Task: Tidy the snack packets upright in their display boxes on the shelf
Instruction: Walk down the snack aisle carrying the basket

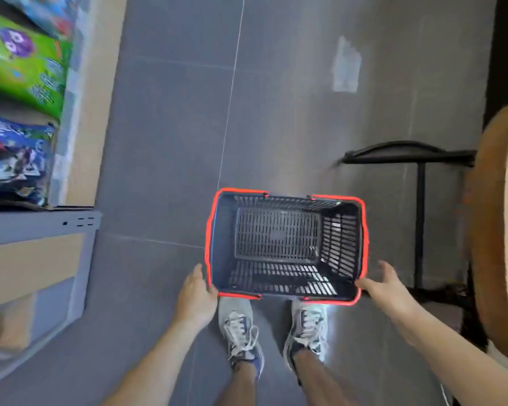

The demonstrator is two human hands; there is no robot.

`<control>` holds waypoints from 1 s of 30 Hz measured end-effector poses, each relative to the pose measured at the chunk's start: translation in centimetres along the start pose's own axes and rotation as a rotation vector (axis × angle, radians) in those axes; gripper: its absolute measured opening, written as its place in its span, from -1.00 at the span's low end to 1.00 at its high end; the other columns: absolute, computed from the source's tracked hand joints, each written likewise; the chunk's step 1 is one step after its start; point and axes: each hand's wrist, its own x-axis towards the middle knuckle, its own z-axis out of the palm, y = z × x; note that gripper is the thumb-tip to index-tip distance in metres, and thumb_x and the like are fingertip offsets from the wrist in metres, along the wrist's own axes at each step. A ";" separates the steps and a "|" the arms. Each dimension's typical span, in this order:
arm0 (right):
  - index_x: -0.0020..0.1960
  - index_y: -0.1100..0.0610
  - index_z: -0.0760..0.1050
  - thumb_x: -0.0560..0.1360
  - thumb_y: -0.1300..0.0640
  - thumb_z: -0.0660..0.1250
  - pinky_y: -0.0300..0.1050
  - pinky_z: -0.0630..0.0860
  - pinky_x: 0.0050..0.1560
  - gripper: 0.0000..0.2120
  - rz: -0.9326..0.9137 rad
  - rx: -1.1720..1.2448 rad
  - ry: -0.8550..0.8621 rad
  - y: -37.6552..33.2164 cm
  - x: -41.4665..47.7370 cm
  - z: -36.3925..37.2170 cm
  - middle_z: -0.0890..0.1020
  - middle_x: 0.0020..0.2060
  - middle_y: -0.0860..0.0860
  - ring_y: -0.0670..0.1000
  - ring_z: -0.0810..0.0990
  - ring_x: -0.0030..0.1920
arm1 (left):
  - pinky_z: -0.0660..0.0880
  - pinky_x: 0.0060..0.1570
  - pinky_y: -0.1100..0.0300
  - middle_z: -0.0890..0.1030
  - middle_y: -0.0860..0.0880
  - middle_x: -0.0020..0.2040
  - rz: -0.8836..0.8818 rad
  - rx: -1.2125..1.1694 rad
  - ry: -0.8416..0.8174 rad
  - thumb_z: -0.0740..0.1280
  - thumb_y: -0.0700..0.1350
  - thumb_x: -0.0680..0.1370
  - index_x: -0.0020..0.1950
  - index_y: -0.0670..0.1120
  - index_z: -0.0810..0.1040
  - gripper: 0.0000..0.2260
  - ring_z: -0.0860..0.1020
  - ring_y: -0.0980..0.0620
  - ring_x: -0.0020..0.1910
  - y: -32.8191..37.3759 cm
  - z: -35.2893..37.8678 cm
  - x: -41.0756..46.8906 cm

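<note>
A dark shopping basket (340,247) with a red rim stands on the grey tiled floor just ahead of my feet, with nothing in it. My left hand (195,291) lies against the basket's near left corner with fingers straight. My right hand (386,284) is at the near right corner, fingers relaxed and spread, fingertips touching the rim. On the shelf (38,225) at the left lie snack packets: a green one (21,63), a blue one (15,159) below it and another blue one (47,13) at the top. No display boxes can be made out.
The grey metal shelf unit with wooden panels runs along the left edge. A round wooden table (499,230) and a black stand (417,159) are at the right. Grey floor tiles lie between them. My two sneakers are right behind the basket.
</note>
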 end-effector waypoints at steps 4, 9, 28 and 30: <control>0.46 0.19 0.23 0.50 0.32 0.34 -0.05 0.44 0.02 -0.43 0.100 0.123 -0.074 3.4 5.6 2.1 0.56 0.21 0.12 0.06 0.56 0.09 | 0.41 0.14 -0.03 0.51 -0.34 0.26 -0.112 -0.097 -0.006 0.22 -0.25 0.61 0.33 -0.32 0.31 -0.68 0.50 -0.30 0.23 -0.4 4.1 4.0; 0.31 0.20 0.42 0.51 0.45 0.23 0.07 0.54 0.08 -0.59 0.080 0.170 -0.070 4.2 6.7 3.1 0.62 0.16 0.20 0.15 0.61 0.05 | 0.32 -0.17 -0.01 0.56 -0.40 0.02 -0.126 -0.038 0.132 0.18 -0.31 0.60 0.08 -0.31 0.35 -0.91 0.52 -0.39 0.02 -0.5 3.9 3.6; 0.07 0.12 0.60 0.60 0.24 0.26 0.01 0.51 0.10 -0.84 -0.613 0.231 0.185 -26.6 -26.6 -19.3 0.69 -0.04 0.05 0.06 0.63 -0.01 | 0.37 0.03 -0.08 0.54 -0.34 0.22 0.084 -0.157 0.490 0.15 -0.11 0.66 0.38 -0.24 0.38 -0.66 0.48 -0.36 0.20 18.8 -34.7 -24.1; -0.06 -0.02 0.58 0.59 0.20 0.27 -0.02 0.52 0.03 -0.82 -0.646 0.268 0.222 -30.4 -28.3 -21.3 0.68 -0.15 -0.06 -0.01 0.62 -0.10 | 0.37 0.04 -0.09 0.54 -0.33 0.23 0.123 -0.179 0.524 0.14 -0.10 0.66 0.39 -0.24 0.38 -0.66 0.48 -0.35 0.21 21.5 -38.0 -24.5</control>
